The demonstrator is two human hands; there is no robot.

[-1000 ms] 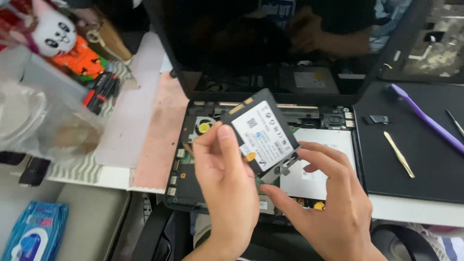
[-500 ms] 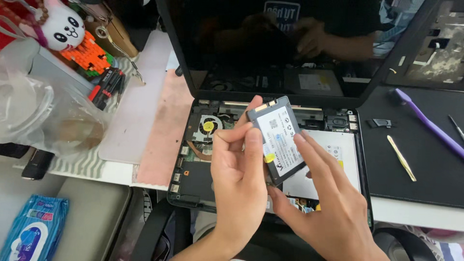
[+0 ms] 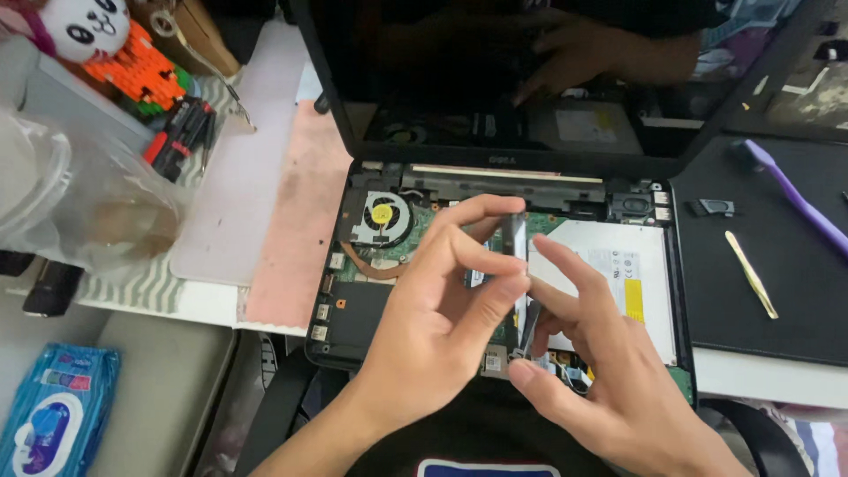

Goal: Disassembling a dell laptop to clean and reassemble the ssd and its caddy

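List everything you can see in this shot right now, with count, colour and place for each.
opened laptop: one, black, centre, insides bare
cooling fan: one, black with yellow hub, laptop's upper left
optical drive: one, silver-white, laptop's right side
flat drive: one, dark, held edge-on over the laptop
work mat: one, black, right
spudger: one, purple, on the mat
pry tool: one, pale gold, on the mat
screwdriver set: one, red and black, upper left
plastic bag: one, clear, left
wipes pack: one, blue, lower left
left hand: gripping the drive
right hand: fingers on the drive
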